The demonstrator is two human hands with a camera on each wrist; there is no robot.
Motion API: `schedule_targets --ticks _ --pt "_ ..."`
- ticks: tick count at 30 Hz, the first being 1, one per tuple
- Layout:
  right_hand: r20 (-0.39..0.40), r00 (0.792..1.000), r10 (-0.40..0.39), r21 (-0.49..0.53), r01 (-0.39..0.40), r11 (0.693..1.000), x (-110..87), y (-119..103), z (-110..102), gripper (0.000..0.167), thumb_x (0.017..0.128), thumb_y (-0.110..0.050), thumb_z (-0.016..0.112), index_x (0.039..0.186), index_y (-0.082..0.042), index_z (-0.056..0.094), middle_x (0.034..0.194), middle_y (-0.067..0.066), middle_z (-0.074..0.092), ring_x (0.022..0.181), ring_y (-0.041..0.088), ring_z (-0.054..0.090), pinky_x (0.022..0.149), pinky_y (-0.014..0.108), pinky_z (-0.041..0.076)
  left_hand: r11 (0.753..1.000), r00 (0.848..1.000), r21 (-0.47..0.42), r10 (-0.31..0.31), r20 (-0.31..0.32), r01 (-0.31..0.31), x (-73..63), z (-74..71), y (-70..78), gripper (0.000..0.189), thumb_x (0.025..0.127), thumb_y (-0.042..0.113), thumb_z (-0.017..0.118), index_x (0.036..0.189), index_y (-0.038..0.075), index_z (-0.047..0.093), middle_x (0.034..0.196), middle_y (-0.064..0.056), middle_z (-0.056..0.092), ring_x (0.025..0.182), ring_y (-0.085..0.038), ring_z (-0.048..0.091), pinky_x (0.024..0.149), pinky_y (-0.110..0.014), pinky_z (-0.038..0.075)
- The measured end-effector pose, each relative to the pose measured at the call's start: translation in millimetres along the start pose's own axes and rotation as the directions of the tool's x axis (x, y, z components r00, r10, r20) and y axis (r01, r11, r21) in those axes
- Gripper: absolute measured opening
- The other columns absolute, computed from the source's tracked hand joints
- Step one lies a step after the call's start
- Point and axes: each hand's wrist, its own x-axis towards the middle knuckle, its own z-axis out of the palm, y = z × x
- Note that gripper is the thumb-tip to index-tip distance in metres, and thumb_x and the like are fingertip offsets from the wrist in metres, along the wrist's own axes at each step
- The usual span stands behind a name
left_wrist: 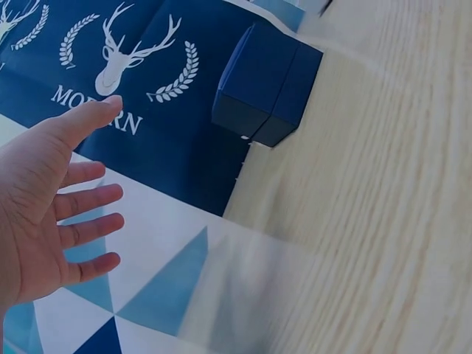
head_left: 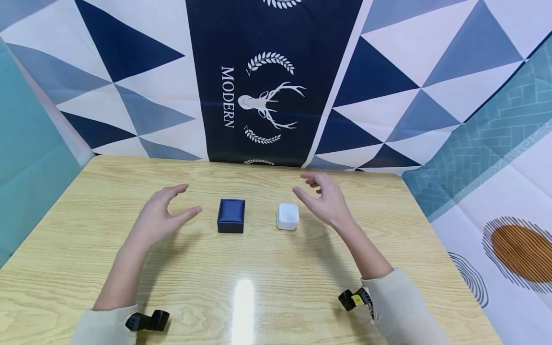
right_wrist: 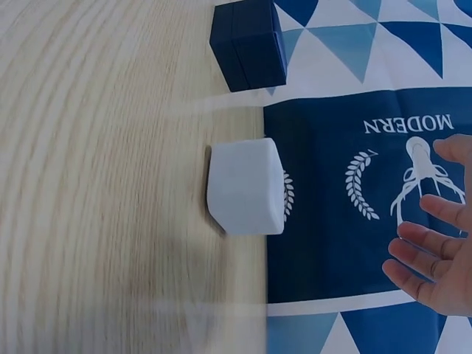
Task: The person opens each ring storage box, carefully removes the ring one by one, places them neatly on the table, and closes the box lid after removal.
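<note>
A dark blue box [head_left: 231, 215] with a closed, padded-looking lid stands on the wooden table. To its right is a small white rounded cube [head_left: 287, 216]. My left hand [head_left: 158, 215] hovers left of the blue box, thumb and fingers spread apart, touching nothing. Up and to the right of the white cube, my right hand [head_left: 325, 197] is held in the air with loosely bent fingers and nothing in it. The left wrist view shows the blue box [left_wrist: 269, 85] apart from the fingers. In the right wrist view the white cube [right_wrist: 245, 187] is likewise untouched.
The light wooden table [head_left: 194, 273] ends at the back against a patterned cloth [head_left: 276, 28] with a deer print. Teal cloth [head_left: 34, 158] hangs at the left side. Each sleeve cuff carries a small black camera, such as the left camera [head_left: 147, 320].
</note>
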Motion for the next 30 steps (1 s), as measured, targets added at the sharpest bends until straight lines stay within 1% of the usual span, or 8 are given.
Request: schedule_targets --ticks 3,9,17,24,30 --pt "0.007 1.000 -0.006 0.006 0.006 1.000 0.1 -2 3 0.045 0.086 -0.035 0.064 0.123 -0.009 0.057 0.113 0.012 0.059 0.107 0.028 0.055 0.086 0.043 0.048 1.000 1.000 -0.006 0.010 -0.008 -0.011 -0.1 4.0 -0.5 0.075 0.084 0.054 0.061 0.138 0.004 0.044 0.138 -0.018 0.048 0.129 -0.039 0.038 0.104 -0.056 0.032" --pt "0.026 0.999 -0.020 0.020 0.020 1.000 -1.5 -4 12 0.044 0.086 -0.035 0.065 0.122 -0.011 0.058 0.112 0.010 0.059 0.105 0.024 0.055 0.086 0.041 0.048 0.999 0.999 -0.021 0.031 -0.012 -0.031 -0.3 11.6 -0.5 0.073 0.084 0.051 0.063 0.136 0.004 0.046 0.136 -0.018 0.050 0.128 -0.038 0.040 0.102 -0.055 0.034" --pt "0.027 0.999 -0.043 0.037 0.042 0.998 -3.3 -3 25 0.042 0.085 -0.033 0.066 0.120 -0.012 0.059 0.110 0.009 0.060 0.103 0.023 0.056 0.085 0.040 0.048 0.998 1.000 -0.050 0.026 0.000 -0.026 -1.7 19.1 1.6 0.072 0.084 0.051 0.063 0.136 0.004 0.046 0.136 -0.017 0.051 0.128 -0.037 0.040 0.103 -0.055 0.034" --pt "0.027 0.997 -0.066 0.074 0.064 0.995 -5.2 -6 38 0.043 0.084 -0.031 0.067 0.119 -0.008 0.060 0.108 0.010 0.061 0.102 0.025 0.056 0.085 0.047 0.048 0.998 1.000 -0.063 0.022 0.015 -0.021 -1.6 26.0 0.8 0.072 0.083 0.052 0.063 0.136 0.005 0.047 0.135 -0.016 0.051 0.128 -0.036 0.041 0.102 -0.054 0.035" --pt "0.047 0.995 -0.087 0.086 0.082 0.993 -7.5 -9 46 0.044 0.083 -0.030 0.068 0.120 -0.008 0.060 0.109 0.010 0.061 0.104 0.027 0.057 0.087 0.046 0.049 0.995 0.999 -0.094 0.044 0.022 -0.041 -2.1 32.4 0.7 0.069 0.083 0.047 0.066 0.134 0.005 0.048 0.134 -0.017 0.053 0.127 -0.037 0.042 0.104 -0.053 0.034"
